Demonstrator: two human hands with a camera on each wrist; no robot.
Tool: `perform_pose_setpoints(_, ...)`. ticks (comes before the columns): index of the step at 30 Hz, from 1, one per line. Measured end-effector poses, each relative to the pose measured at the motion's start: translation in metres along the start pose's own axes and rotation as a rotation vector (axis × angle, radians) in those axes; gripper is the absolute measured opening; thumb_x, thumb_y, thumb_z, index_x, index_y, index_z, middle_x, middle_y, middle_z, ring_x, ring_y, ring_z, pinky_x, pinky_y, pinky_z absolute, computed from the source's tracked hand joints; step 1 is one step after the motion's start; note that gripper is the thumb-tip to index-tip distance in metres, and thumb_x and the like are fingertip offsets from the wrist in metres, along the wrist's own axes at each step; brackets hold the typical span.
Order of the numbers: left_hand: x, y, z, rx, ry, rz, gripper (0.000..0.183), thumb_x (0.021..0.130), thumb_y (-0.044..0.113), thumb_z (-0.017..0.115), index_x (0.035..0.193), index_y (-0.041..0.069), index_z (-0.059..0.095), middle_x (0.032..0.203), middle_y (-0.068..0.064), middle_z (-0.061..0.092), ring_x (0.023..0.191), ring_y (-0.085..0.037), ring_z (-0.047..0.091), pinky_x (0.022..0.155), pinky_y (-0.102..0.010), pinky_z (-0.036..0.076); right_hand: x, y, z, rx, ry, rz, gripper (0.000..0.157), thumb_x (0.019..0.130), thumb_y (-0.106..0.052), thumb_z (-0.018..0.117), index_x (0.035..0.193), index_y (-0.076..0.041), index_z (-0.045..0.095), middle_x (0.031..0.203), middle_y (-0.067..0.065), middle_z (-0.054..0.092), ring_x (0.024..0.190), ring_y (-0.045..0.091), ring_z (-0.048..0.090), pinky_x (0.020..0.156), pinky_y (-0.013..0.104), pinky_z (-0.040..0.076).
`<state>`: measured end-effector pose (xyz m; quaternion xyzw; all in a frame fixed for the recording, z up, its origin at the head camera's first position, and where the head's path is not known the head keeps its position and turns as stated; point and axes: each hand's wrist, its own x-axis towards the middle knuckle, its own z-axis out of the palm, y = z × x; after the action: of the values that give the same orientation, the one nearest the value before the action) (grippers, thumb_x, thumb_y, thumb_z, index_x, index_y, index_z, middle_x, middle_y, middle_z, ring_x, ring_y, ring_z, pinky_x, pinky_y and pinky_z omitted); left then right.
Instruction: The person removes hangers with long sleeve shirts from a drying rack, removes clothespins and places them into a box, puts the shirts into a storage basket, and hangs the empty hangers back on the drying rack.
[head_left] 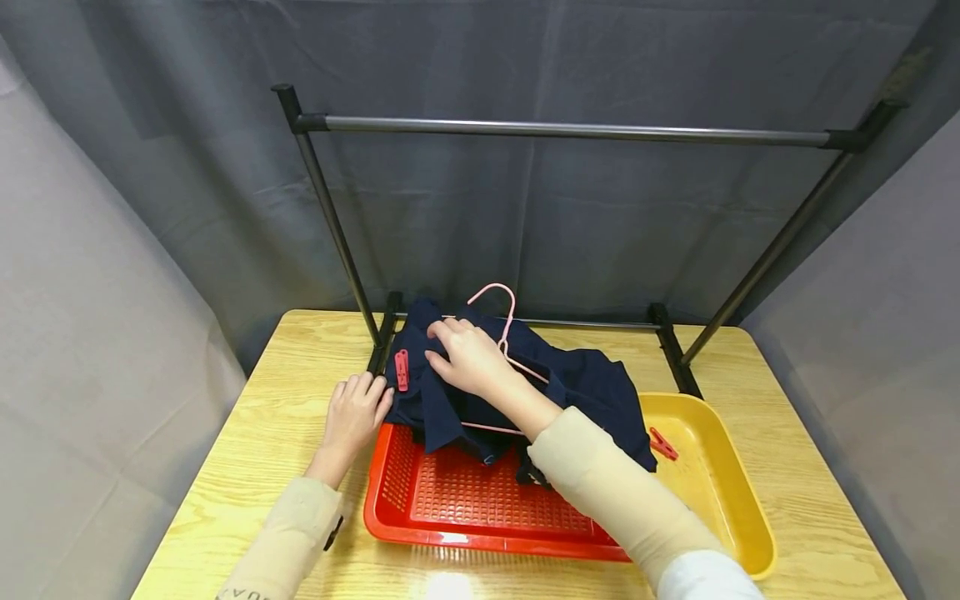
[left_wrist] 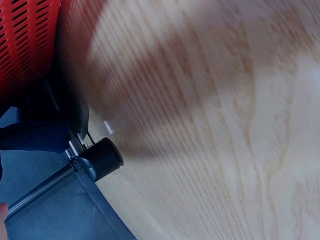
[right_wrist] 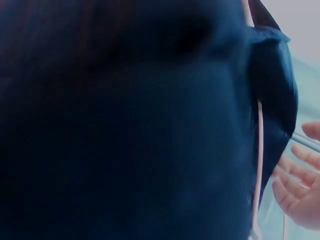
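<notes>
Grey fabric backdrop (head_left: 420,225) behind everything. Pale wood-grain counter (head_left: 292,367) in front. Black-and-silver metal rack (head_left: 570,130) stands at the counter's rear, top bar bare. Red perforated plastic basket (head_left: 495,500) sits near the front. Navy-blue cloth garment (head_left: 603,379) lies bunched across the basket's back part, right end reaching over the shallow yellow plastic tray (head_left: 723,475). Hands: right hand (head_left: 472,360) over the garment beside the hanger, thumb and fingers apart, nothing pinched; left hand (head_left: 354,414) at the garment's left edge, fingers bent, can't tell if it pinches cloth. Thin pink hanger (head_left: 510,319) partly under the garment, hook sticking up past it. Two red clothespins: one (head_left: 402,370) on the garment's left end, the other (head_left: 663,443) at the tray, near the garment's right edge.
</notes>
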<state>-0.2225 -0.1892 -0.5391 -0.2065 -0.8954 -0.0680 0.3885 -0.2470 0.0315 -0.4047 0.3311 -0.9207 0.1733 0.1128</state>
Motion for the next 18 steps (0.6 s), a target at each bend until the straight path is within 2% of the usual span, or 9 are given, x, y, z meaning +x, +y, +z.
perform_pose_setpoints(12, 0.0, 0.002, -0.003, 0.003, 0.004, 0.006, 0.028, 0.092, 0.03, 0.042, 0.085, 0.005, 0.053, 0.078, -0.01, 0.046, 0.067, -0.03, 0.046, 0.059, -0.041, 0.038, 0.014, -0.016, 0.019, -0.084, -0.113, 0.026, 0.033, 0.09, -0.036, 0.053, 0.113, -0.013, 0.059, 0.108, 0.002, 0.062, 0.095, 0.02, 0.058, 0.082, 0.034, 0.046)
perform_pose_setpoints(18, 0.0, 0.003, -0.005, 0.007, -0.006, 0.002, 0.028, 0.092, 0.03, 0.042, 0.084, 0.005, 0.052, 0.077, -0.01, 0.045, 0.066, -0.029, 0.046, 0.059, -0.04, 0.038, 0.02, -0.02, 0.024, -0.118, -0.136, 0.034, 0.037, 0.091, -0.041, 0.05, 0.115, -0.014, 0.058, 0.107, 0.001, 0.062, 0.095, 0.018, 0.059, 0.082, 0.034, 0.046)
